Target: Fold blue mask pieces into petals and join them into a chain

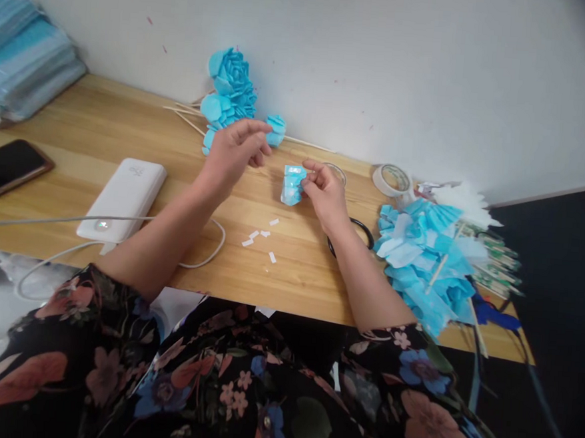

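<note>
My right hand (325,193) pinches the right edge of a small piece of blue mask fabric (291,191), which has shiny, tape-like patches on it. My left hand (240,147) hovers to the left of it, fingers loosely stretched and apart, with nothing visible in them. Just past its fingertips, a small blue fabric flower (276,131) lies by the wall, and a thin stick (312,144) extends rightward from it. Behind my left hand is a bunch of fuller blue fabric flowers (232,81) on wooden sticks, partly hidden by the hand.
Small white scraps (254,235) lie on the wooden table (288,279). At right are a tape roll (393,180), black-handled scissors (364,231) and a blue fabric pile (427,255). A white power bank (124,194) with a cable, a phone (10,169) and stacked masks (28,47) sit left.
</note>
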{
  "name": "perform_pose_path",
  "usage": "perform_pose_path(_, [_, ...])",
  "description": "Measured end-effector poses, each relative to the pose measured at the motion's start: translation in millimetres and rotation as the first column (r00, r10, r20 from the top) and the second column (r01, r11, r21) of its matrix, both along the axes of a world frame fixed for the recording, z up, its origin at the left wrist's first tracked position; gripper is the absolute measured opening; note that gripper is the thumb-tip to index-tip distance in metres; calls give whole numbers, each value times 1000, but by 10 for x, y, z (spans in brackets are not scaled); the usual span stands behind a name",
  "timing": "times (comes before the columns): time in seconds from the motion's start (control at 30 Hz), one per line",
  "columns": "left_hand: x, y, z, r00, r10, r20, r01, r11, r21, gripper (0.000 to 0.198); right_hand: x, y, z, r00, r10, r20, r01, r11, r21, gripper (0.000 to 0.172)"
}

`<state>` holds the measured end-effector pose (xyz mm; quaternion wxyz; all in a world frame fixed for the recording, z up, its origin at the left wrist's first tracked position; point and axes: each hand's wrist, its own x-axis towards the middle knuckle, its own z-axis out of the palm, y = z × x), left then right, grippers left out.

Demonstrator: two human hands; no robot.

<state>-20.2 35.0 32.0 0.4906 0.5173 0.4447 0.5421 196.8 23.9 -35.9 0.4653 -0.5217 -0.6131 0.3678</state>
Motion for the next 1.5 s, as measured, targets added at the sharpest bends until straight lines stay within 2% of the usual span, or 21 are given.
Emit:
perform_pose_path(0.1, [-175, -114, 294, 998, 46, 40, -50, 991, 122, 5, -54, 136, 41, 989, 23, 148, -22, 1000, -8, 44])
perform_pose_path(0.17, [-290, -274, 450, 999, 37, 8, -37, 976, 215, 6, -132, 243, 94, 967, 57, 247, -54, 998, -19, 49])
perform_pose_path(0.27, [-444, -579, 507, 995, -16, -98, 42, 961, 272, 10, -275, 376, 158, 929, 117, 352, -101, 993, -64, 59])
perform_pose_path(0.33, [-544, -770, 415, 973, -48, -225, 99, 970, 222, 13, -354, 427, 170, 910, 104, 402, -95, 995, -43, 62])
perform_pose_path(0.47, [-733, -1049, 85, 932, -34, -361, 86, 988, 130, 17, -414, 444, 168, 912, 46, 407, -58, 998, 18, 56])
perform_pose_path(0.57, [-841, -1199, -108, 924, -50, -379, 83, 994, 71, 20, -418, 386, 234, 936, 27, 351, -28, 1000, -2, 45])
perform_pose_path(0.67, [-892, -1307, -203, 921, -90, -378, 115, 992, 43, 22, -469, 271, 347, 917, -9, 398, -32, 995, 98, 38])
perform_pose_path(0.77, [-887, -1351, -263, 919, -131, -372, 160, 986, 50, 21, -621, 138, 414, 819, 79, 569, -212, 962, 173, 29])
perform_pose_path(0.9, [-855, -1350, -347, 918, -169, -360, 214, 973, 90, 21, -918, 24, 378, 552, 167, 817, -492, 856, 158, 20])
perform_pose_path(1.0, [-841, -1350, -395, 915, -191, -355, 243, 964, 107, 22, -1108, 21, 323, 369, 121, 922, -584, 802, 128, 24])
perform_pose_path(1.1, [-838, -1352, -413, 909, -198, -367, 253, 961, 110, 21, -1216, 73, 293, 293, 80, 953, -603, 789, 119, 30])
perform_pose_path(1.17, [-843, -1353, -409, 910, -190, -367, 249, 961, 121, 19, -1232, 115, 297, 308, 97, 946, -597, 794, 113, 29])
perform_pose_path(1.2, [-848, -1354, -403, 912, -180, -369, 242, 962, 127, 19, -1221, 132, 308, 342, 113, 933, -582, 805, 116, 27])
perform_pose_path(1.3, [-877, -1360, -359, 918, -128, -376, 190, 973, 132, 20, -1114, 141, 382, 557, 158, 815, -458, 878, 142, 21])
perform_pose_path(1.4, [-900, -1345, -263, 926, -59, -372, 123, 981, 152, 21, -930, 66, 512, 771, 205, 603, -318, 944, 84, 14])
perform_pose_path(1.5, [-866, -1256, -121, 915, 22, -403, 77, 970, 229, 19, -743, -80, 671, 850, 282, 445, -304, 952, -23, 11])
